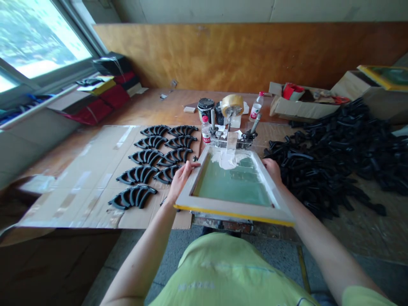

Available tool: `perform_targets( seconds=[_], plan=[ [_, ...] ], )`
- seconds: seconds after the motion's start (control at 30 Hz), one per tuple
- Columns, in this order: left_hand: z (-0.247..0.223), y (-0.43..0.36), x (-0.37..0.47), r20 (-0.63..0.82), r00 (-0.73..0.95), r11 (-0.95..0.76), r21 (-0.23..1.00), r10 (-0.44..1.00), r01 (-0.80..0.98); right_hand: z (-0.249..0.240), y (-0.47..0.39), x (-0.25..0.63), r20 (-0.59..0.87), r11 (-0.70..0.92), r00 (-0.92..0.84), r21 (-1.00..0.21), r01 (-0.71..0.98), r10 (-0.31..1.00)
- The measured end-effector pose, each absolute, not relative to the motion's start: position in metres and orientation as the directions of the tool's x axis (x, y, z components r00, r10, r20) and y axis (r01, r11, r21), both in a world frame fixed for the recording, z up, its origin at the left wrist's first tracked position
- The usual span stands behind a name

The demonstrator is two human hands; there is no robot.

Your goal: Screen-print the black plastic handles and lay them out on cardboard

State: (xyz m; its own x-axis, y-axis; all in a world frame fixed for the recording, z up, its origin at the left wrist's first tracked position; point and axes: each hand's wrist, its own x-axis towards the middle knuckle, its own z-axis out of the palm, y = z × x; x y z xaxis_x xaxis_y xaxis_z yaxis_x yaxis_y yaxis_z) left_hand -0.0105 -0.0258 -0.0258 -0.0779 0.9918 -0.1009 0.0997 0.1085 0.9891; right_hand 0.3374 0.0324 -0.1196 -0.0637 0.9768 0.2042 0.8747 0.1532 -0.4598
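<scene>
A screen-printing frame (pixel 183 197) with pale borders, green mesh and a yellow front edge lies before me. White paste (pixel 228 160) covers the far end of its mesh, below a pale upright blade (pixel 231 142). My left hand (pixel 181 180) grips the frame's left side, its fingers along the border. At the far right side, my right hand (pixel 273 170) is closed on the frame; some of its fingers are hidden by the border. Under the frame, part of a printing stand (pixel 219 222) shows.
Curved black parts (pixel 145 157) lie in fanned groups on cardboard (pixel 86 182) at left. A large heap of black parts (pixel 318 157) covers the right. Behind the frame stand a clamp (pixel 253 127), bottles (pixel 256 106), a paint tub (pixel 205 109) and a tape roll (pixel 232 104).
</scene>
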Motion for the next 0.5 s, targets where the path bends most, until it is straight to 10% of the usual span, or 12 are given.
perform_targets(
  seconds=[0.17, 0.5],
  plan=[
    [-0.101, -0.050, -0.016, -0.301, -0.059, 0.305, 0.948, 0.952, 0.092, -0.082, 0.079, 0.300, 0.445, 0.353, -0.154, -0.408, 0.842, 0.882],
    [-0.146, -0.048, -0.018, -0.283, -0.137, 0.311, 0.910, 0.949, 0.273, -0.092, 0.051, 0.239, 0.127, 0.530, -0.515, -0.157, 0.833, 0.848]
  ],
)
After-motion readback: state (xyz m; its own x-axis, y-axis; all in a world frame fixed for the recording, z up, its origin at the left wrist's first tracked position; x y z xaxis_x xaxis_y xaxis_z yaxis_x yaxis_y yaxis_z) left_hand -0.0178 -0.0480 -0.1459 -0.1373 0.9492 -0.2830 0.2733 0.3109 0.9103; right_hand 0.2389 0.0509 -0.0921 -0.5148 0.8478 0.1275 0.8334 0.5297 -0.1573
